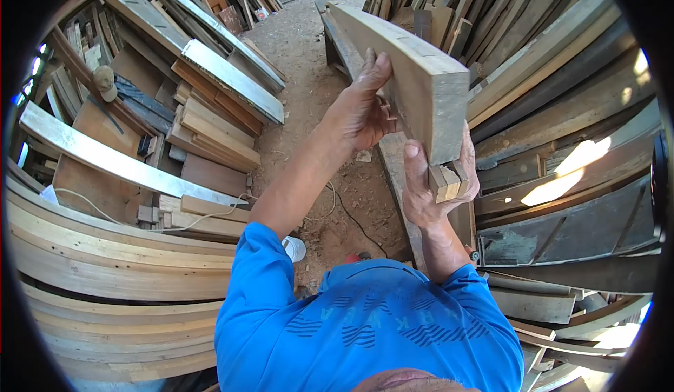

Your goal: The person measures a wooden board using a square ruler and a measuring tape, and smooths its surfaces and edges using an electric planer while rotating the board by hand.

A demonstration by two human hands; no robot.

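Watching over the head feed: left hand [358, 115] grasps the thick plank [411, 72], thumb flat on its side; right hand [423, 206] is closed around some short wood strips [445, 185] directly under the plank's near end. Plank is up in front of the chest on its narrow edge, running away from me over a long bench [394, 159] and hiding part of it; can't tell if its far end rests there. Lumber crowds both sides: stacked boards [119, 251] low left, leaning boards [554, 90] on the right, 1 pale painted board [126, 160] slanting across the left piles. A cap [104, 84] sits among the left lumber. The dirt floor [298, 48] makes an aisle between, littered with shavings near the bench, and a dark cord [359, 225] trails over it near the body. Only container I can pick out: 1 white tub [294, 249] by the left sleeve [263, 262], partly covered by it, contents unreadable.
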